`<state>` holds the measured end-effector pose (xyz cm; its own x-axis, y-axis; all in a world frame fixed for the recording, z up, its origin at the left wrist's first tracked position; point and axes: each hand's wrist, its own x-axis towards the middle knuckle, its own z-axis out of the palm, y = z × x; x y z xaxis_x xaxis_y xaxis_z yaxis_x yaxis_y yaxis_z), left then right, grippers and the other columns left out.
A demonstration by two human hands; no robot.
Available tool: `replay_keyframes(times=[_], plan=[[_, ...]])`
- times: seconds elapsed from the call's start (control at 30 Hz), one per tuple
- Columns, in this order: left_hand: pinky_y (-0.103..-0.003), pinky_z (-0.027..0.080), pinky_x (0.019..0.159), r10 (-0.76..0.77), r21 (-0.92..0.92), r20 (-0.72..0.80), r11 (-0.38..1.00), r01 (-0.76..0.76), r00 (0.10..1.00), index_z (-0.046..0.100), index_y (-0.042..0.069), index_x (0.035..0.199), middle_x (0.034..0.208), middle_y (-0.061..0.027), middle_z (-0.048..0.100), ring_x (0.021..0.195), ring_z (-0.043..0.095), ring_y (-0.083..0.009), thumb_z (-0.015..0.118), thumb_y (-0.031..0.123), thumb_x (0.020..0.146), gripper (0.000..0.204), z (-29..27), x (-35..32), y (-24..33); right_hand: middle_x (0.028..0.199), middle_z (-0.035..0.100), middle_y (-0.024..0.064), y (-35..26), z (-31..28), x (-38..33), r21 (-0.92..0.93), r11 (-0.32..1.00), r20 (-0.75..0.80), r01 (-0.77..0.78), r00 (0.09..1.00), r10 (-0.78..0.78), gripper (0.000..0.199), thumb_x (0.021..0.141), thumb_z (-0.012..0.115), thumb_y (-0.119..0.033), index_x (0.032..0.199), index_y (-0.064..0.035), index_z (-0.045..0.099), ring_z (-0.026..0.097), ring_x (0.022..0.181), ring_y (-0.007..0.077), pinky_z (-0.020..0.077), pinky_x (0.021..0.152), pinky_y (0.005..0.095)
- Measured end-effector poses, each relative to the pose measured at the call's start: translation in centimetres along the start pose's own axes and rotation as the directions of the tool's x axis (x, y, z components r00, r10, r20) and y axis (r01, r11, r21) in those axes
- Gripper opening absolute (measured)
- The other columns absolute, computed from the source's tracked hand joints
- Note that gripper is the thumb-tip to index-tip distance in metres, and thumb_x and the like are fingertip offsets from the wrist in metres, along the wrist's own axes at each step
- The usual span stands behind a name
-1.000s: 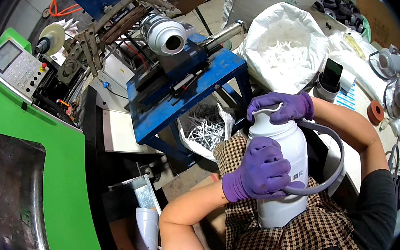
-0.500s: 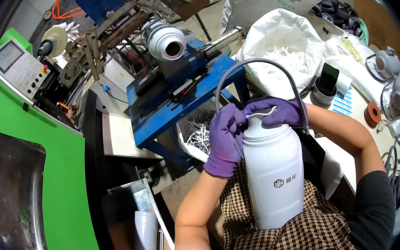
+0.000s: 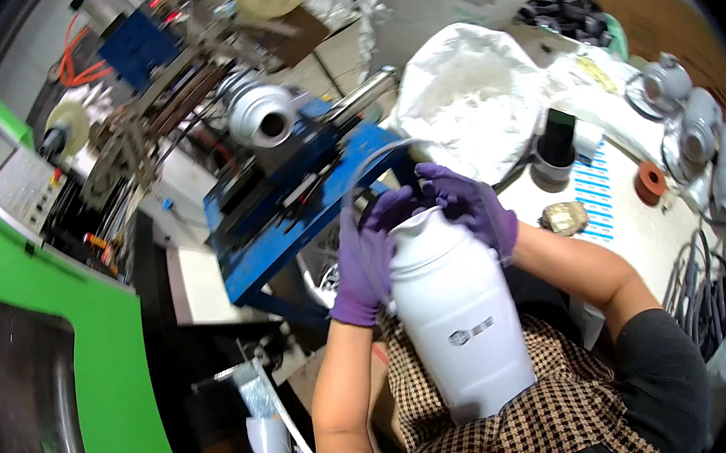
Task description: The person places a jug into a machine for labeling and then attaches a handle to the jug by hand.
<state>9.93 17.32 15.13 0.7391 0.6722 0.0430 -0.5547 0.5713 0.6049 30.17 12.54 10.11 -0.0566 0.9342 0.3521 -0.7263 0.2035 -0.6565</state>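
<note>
A glossy pale grey jug shell (image 3: 454,296) with a spouted neck and a small dark logo leans in my lap, its top tilted to the left. A thin grey strip handle (image 3: 383,148), blurred by motion, arches over the neck and runs down past both hands. My left hand (image 3: 363,257), in a purple glove, is curled against the left side of the neck. On the far right side my right hand (image 3: 473,209), gloved the same way, cups the neck with bent fingers. The neck and motion blur partly hide the fingertips.
Ahead stands a blue machine table (image 3: 269,254) with a grey jug part (image 3: 263,113) mounted above it. A green machine (image 3: 113,376) is at left. A white sack (image 3: 464,92) of pale pieces lies beyond my hands. A phone (image 3: 558,133) stands in a cup on the right worktable, near a tape roll (image 3: 649,182).
The jug shell and both hands have shifted left in view, and the shell's top now tilts left. My right hand has come off the spout rim to the neck's far side. The whole view has shifted.
</note>
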Motion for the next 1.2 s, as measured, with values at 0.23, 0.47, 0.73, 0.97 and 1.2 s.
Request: replay_keyframes(times=[0.23, 0.47, 0.73, 0.97, 1.2], plan=[[-0.036, 0.05, 0.103, -0.043, 0.373, 0.211, 0.927, -0.04, 0.976, 0.054, -0.005, 0.136, 0.129, -0.0175, 0.065, 0.117, 0.064, -0.0271, 0.041, 0.034, 0.109, 0.05, -3.7, -0.3, 1.2, 0.088, 0.066, 0.0072, -3.9, 2.8, -2.9, -0.009, 1.0, 0.101, -0.029, 0.994, 0.029, 0.042, 0.106, 0.047, -0.03, 0.127, 0.0005, 0.067, 0.059, 0.067, 0.0154, 0.0491, 0.067, 0.0257], [-0.039, 0.053, 0.1, 0.045, 0.394, 0.166, 0.913, -0.108, 0.985, 0.061, -0.009, 0.126, 0.125, -0.016, 0.066, 0.113, 0.065, -0.0263, 0.077, 0.059, 0.082, 0.083, 0.3, -0.6, -1.9, 0.078, 0.066, 0.0014, -5.9, 5.9, -1.0, -0.416, 0.905, -0.054, -0.092, 0.996, 0.076, 0.034, 0.102, 0.06, -0.031, 0.086, -0.0032, 0.069, 0.057, 0.068, 0.0055, 0.0449, 0.063, 0.0224], [-0.04, 0.05, 0.105, 0.117, 0.384, 0.154, 0.908, -0.169, 0.981, 0.06, -0.007, 0.128, 0.128, -0.0164, 0.065, 0.116, 0.064, -0.027, 0.077, 0.056, 0.082, 0.08, 0.0, -0.4, -3.1, 0.088, 0.068, 0.0017, -5.6, 5.2, -3.9, -0.643, 0.733, 0.167, 0.224, 0.974, -0.151, 0.027, 0.094, 0.068, -0.023, 0.109, -0.0003, 0.07, 0.06, 0.08, 0.0082, 0.0497, 0.075, 0.0267], [-0.039, 0.051, 0.101, -0.006, 0.505, 0.266, 0.853, -0.134, 0.964, 0.06, -0.01, 0.125, 0.119, -0.0161, 0.065, 0.11, 0.065, -0.0253, 0.068, 0.074, 0.08, 0.095, -2.4, 1.4, -2.6, 0.073, 0.062, 0.003, -4.9, 6.3, -5.6, -0.231, -0.016, 0.936, 0.973, 0.218, -0.276, 0.02, 0.094, 0.061, -0.023, 0.079, -0.0106, 0.065, 0.063, 0.065, 0.0194, 0.0581, 0.083, 0.0357], [-0.047, 0.049, 0.105, 0.122, 0.161, 0.39, 0.967, -0.198, 0.913, 0.067, 0.001, 0.106, 0.131, -0.0189, 0.061, 0.113, 0.063, -0.0322, 0.068, 0.063, 0.088, 0.065, -0.4, 1.0, -4.6, 0.077, 0.063, 0.0023, -3.9, 8.1, -3.7, -0.416, 0.909, -0.387, 0.03, 0.899, -0.207, 0.019, 0.092, 0.068, -0.02, 0.087, -0.0019, 0.066, 0.057, 0.068, 0.0126, 0.0481, 0.071, 0.0284]])
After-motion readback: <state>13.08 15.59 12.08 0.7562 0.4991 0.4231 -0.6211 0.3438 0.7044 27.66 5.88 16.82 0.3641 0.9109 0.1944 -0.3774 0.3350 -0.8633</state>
